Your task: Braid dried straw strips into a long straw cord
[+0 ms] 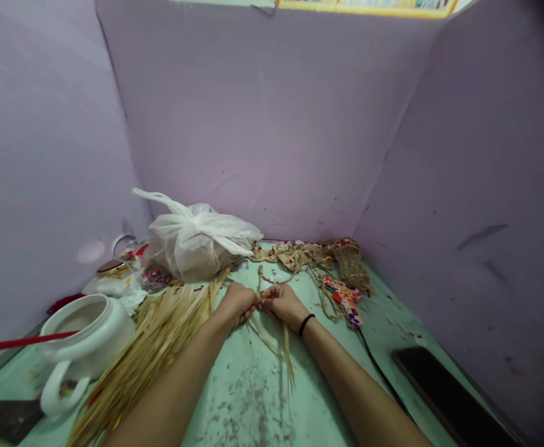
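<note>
My left hand and my right hand meet at the middle of the green table, both closed in a pinch on a braided straw cord. The finished braid runs up and away from my fingertips, then curves to the right. Loose straw strands hang toward me from below the hands. A black band circles my right wrist. Beside my left forearm lies a big bundle of dry straw strips. Exactly how the strands cross between my fingers is hidden.
A knotted white plastic bag stands behind the straw, near a white pot. Braided pieces lie along the back wall. A patterned cloth-covered thing with a black cable and a dark phone are at right.
</note>
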The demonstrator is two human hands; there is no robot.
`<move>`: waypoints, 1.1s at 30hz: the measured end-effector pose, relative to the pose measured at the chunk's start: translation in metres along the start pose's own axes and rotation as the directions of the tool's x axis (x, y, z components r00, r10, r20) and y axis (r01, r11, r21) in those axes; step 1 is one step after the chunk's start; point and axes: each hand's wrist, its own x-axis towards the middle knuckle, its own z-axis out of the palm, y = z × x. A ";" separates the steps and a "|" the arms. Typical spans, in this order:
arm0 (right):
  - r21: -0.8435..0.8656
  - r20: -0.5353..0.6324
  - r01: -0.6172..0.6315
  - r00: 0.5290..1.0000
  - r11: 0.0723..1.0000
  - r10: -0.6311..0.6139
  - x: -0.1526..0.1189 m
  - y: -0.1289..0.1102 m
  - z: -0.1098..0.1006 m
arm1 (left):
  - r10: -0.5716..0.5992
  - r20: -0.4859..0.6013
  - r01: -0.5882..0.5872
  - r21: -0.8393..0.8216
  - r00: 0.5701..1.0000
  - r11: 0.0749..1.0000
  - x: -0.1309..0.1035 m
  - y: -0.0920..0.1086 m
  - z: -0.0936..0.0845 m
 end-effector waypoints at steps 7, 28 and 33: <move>-0.664 -0.196 0.053 0.950 0.746 -0.242 -0.019 -0.022 0.000 | 0.183 -0.126 -0.178 0.052 0.975 0.983 0.021 -0.014 0.005; 0.235 -0.077 -0.150 0.982 0.960 0.173 -0.012 -0.025 0.003 | 0.175 0.136 -0.149 -0.180 0.975 0.972 0.002 -0.006 -0.018; 0.213 -0.043 -0.165 0.983 0.963 0.178 -0.013 -0.019 0.014 | 0.191 0.167 -0.174 -0.110 0.967 0.979 0.001 -0.004 -0.018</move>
